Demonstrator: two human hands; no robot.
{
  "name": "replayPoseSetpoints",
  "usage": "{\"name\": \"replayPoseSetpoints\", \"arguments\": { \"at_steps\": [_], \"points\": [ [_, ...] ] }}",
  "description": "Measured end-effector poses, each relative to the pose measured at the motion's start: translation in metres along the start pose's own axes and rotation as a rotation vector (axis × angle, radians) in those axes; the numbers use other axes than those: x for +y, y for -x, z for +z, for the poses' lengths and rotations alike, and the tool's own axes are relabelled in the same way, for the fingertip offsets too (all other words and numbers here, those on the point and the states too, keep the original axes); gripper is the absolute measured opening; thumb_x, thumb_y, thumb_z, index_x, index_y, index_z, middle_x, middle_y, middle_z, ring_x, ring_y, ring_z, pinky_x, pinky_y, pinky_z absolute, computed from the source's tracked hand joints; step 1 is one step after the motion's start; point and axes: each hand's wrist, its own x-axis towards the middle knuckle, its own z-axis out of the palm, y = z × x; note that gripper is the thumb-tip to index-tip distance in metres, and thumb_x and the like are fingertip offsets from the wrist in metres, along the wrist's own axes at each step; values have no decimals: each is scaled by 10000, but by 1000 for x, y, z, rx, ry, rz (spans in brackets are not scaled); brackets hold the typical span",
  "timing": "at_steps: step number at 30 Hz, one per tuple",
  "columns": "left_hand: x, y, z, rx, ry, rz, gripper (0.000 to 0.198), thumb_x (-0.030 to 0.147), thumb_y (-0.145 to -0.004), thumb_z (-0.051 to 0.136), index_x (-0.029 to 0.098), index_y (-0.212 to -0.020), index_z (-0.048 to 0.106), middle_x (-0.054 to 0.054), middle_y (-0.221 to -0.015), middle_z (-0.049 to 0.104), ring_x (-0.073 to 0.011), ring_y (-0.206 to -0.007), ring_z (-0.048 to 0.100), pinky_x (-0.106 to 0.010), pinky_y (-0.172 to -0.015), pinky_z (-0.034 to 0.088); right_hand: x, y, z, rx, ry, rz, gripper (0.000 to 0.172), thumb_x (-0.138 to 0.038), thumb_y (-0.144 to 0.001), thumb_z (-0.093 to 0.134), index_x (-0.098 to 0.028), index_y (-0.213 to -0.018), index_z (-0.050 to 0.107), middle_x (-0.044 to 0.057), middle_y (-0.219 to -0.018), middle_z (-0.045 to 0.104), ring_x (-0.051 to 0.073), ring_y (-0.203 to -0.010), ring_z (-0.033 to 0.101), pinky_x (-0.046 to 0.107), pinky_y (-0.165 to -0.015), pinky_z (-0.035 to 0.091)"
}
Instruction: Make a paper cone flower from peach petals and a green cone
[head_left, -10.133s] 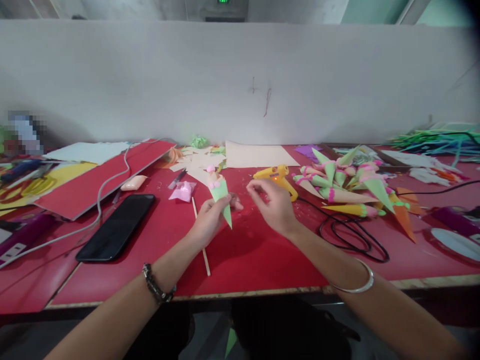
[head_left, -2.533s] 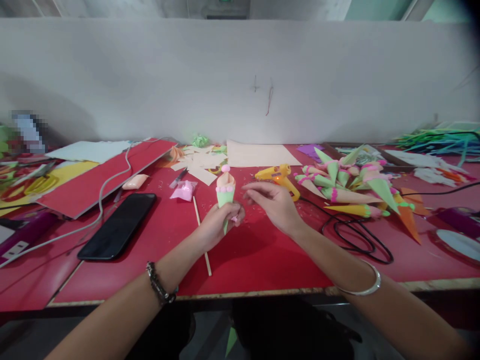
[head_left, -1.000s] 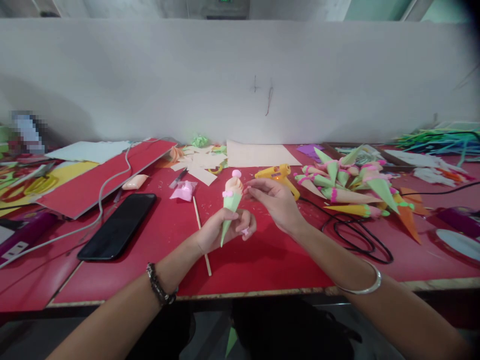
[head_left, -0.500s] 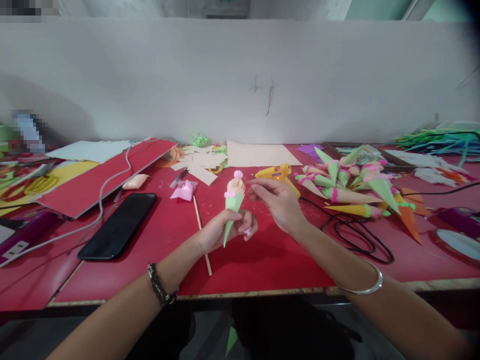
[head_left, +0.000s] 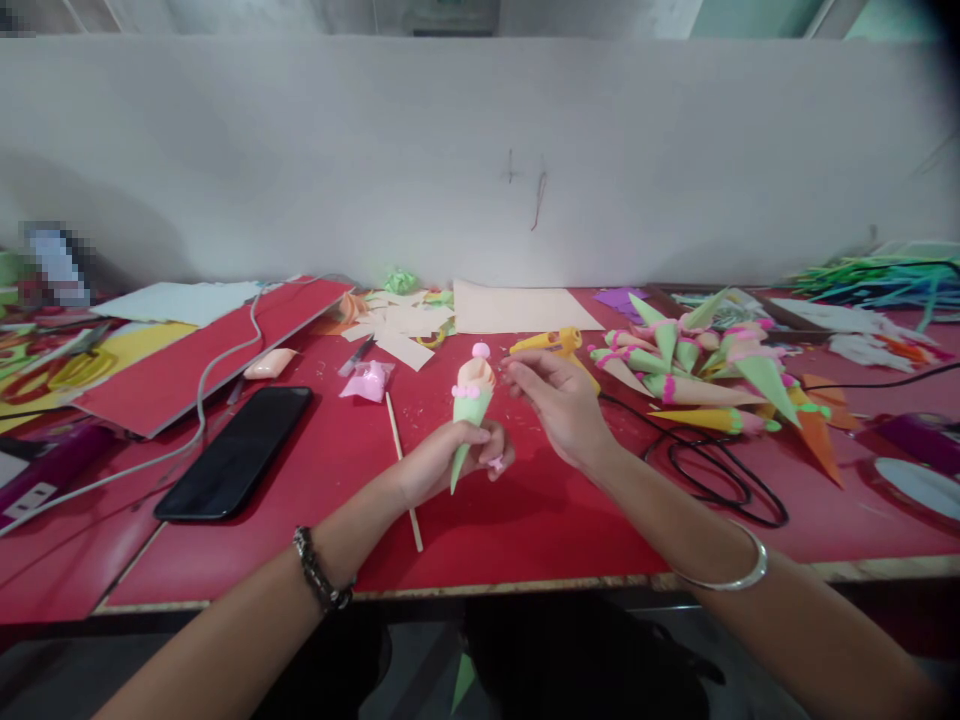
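My left hand [head_left: 457, 462] is closed around the lower part of a green paper ice cream cone [head_left: 471, 408]. The cone has a peach paper swirl, a pink ball on top and a pink bow at its front. A small pink piece [head_left: 496, 463] sticks out between the fingers of the same hand. Just right of the cone, my right hand [head_left: 559, 400] has thumb and fingertips pinched together, apart from the cone. Whatever lies in that pinch is too small to make out. A yellow glue gun [head_left: 547, 343] lies behind the right hand.
A thin wooden stick [head_left: 395, 428], a black phone [head_left: 236, 455] and a pink packet [head_left: 367, 381] lie left of the hands. To the right is a pile of paper cones [head_left: 686, 358] with a black cord [head_left: 739, 515] in front. Paper scraps [head_left: 405, 322] lie at the back.
The cone has shifted slightly right and tipped so its swirled top faces me more. My right hand has drawn a little to the right, still pinched.
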Motion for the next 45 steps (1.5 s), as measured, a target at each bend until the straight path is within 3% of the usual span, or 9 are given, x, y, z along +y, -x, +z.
{"name": "replayPoseSetpoints", "arguments": {
  "at_steps": [7, 11, 16, 26, 32, 36, 39, 45],
  "points": [
    [0, -1, 2, 71, -28, -43, 259, 294, -709, 384, 159, -490, 412, -5, -526, 454, -115, -542, 411, -262, -560, 298, 1, 0, 1, -24, -23, 21, 142, -264, -705, 604, -203, -830, 629, 6, -817, 637, 113, -736, 588, 280, -709, 487],
    [0, -1, 3, 116, -17, -67, 241, 296, -691, 401, 158, -494, 416, 5, -524, 449, -107, -536, 413, -257, -552, 301, -3, 3, 3, -41, 10, -19, 102, -276, -715, 602, -215, -794, 627, -8, -746, 619, 106, -680, 572, 279, -680, 485],
    [-1, -2, 3, 117, -21, -73, 235, 295, -680, 417, 156, -491, 419, 2, -531, 451, -108, -541, 421, -251, -534, 303, -8, 7, 7, -159, 69, -142, 29, -235, -699, 620, -237, -727, 615, -13, -775, 553, 111, -769, 532, 265, -712, 455],
    [-3, -3, 2, 119, 5, -53, 197, 243, -671, 412, 148, -500, 430, 3, -520, 441, -107, -539, 419, -246, -530, 311, -3, 8, 7, -229, 47, -125, 41, -244, -733, 584, -239, -762, 613, -4, -830, 537, 113, -814, 517, 264, -742, 436],
    [-2, -4, 2, 101, -14, -57, 135, 225, -611, 425, 151, -497, 429, 5, -515, 447, -103, -522, 420, -251, -526, 303, -1, 8, 8, -242, -78, 24, 171, -240, -710, 612, -242, -871, 551, -7, -890, 552, 108, -866, 524, 259, -806, 440],
    [-3, -4, 2, 93, -24, -53, 112, 215, -592, 436, 149, -501, 437, 10, -508, 435, -105, -527, 426, -253, -529, 307, -5, 10, 10, -307, -180, 184, 299, -261, -690, 625, -247, -964, 508, 14, -984, 554, 127, -885, 544, 260, -733, 488],
    [-3, -3, 2, 67, -17, -52, 105, 213, -591, 437, 148, -509, 440, 14, -502, 418, -107, -527, 427, -252, -522, 307, -8, 11, 11, -357, -210, 273, 295, -284, -699, 611, -245, -973, 510, 14, -935, 579, 130, -823, 570, 249, -654, 508],
    [-3, -3, 2, 6, -9, -55, 119, 213, -607, 438, 150, -507, 422, 12, -507, 422, -108, -527, 432, -253, -518, 307, -6, 12, 10, -366, -246, 283, 231, -273, -685, 632, -225, -896, 551, 1, -881, 590, 97, -752, 570, 190, -609, 497]
  ]
}}
